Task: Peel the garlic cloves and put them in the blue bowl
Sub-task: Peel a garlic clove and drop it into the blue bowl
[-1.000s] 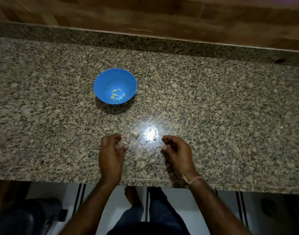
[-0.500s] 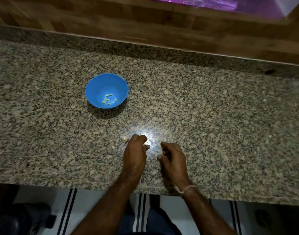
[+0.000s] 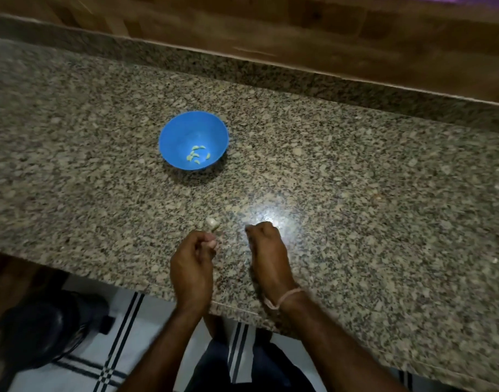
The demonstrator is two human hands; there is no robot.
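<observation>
Several peeled pale garlic cloves are seen in the round blue plastic bowl, far left. One whitish clove is left on the speckled granite counter, just beyond the left hand. It and the right hand are curled; whether anything is gripped cannot be told.

Peeled cloves lie in the bowl, which sits on the counter behind a loose clove.

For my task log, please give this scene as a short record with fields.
bowl: blue, upright on counter
cloves: several, pale, inside bowl
left hand: fingers curled; contents unclear
right hand: fingers curled; contents unclear
garlic piece: one, on counter just beyond left hand
</observation>
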